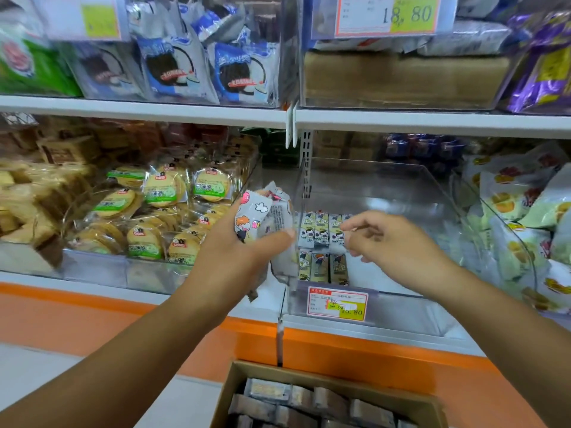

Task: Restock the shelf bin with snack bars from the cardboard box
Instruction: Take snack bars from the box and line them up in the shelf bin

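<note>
Cardboard box (230, 393): it is seen at the bottom middle of the frame, open and below the shelf, so that the snack bars (278, 403) inside are reached easily; many are left in it.
Shelf bin (401, 193): it is made of clear plastic and is seen at the middle right of the frame. Two short rows (324, 233) of bars are set at its front left corner (most of the floor is bare).
Left hand (244, 239): the fingers are curled around a bundle (265, 217) of bars, which is held just beside the bin's left wall, probably as a supply.
Right hand (398, 239): the fingers are loosely bent, thumb and forefinger apart, and nothing is held. It is kept over the rows, probably to take the next bar.
Price label (337, 304): it is fixed on the bin's front.
</note>
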